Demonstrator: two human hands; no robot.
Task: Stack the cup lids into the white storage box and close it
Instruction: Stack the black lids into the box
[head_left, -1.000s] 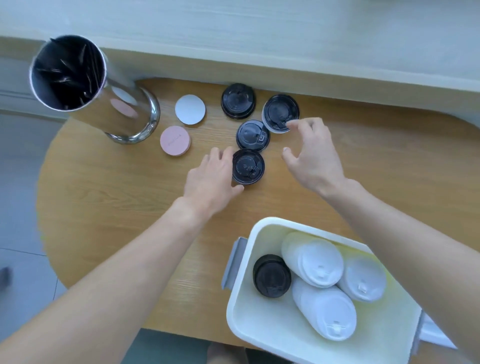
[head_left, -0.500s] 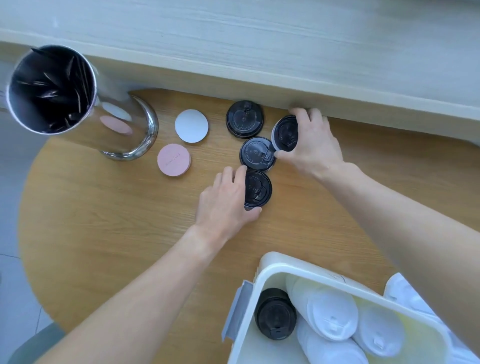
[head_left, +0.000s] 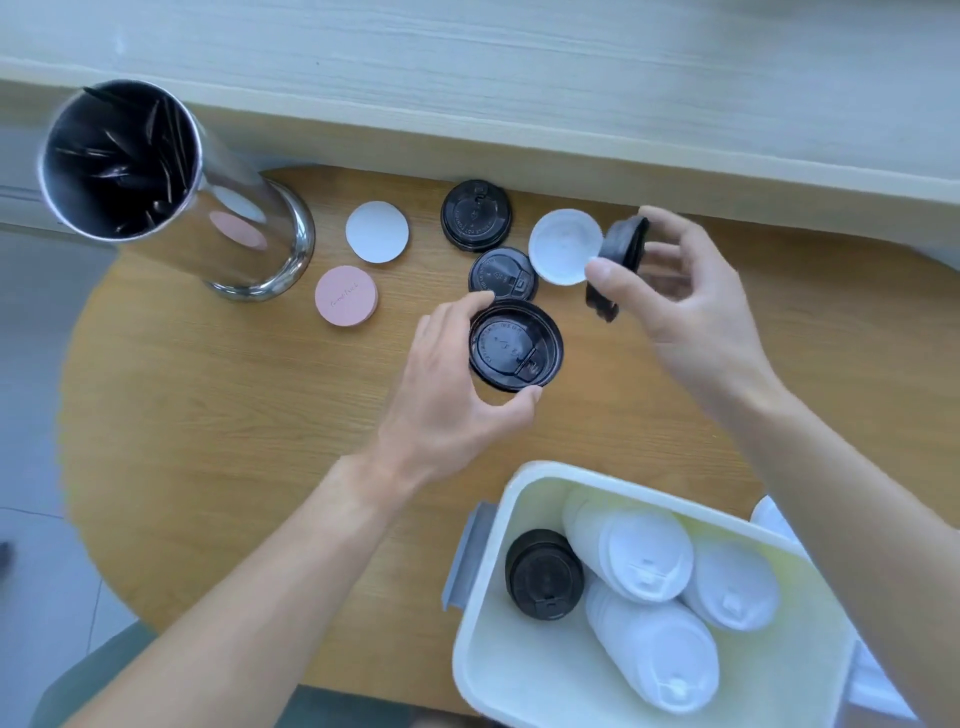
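Round wooden table (head_left: 218, 426), light oak grain, butted against a pale wood-grain ledge (head_left: 519, 67) along its far side. Far left on the table: tall cylindrical metal container (head_left: 171, 192), polished, open top, filled with thin black sticks; exact kind cannot be told. Its mirrored wall shows a pink and a white reflection. Just right of its base: pink round coaster (head_left: 346, 296), flat, faint lettering, unreadable. Beyond that, near but apart: white round coaster (head_left: 377, 232), flat. Grey floor (head_left: 31, 467) visible left of the table edge.
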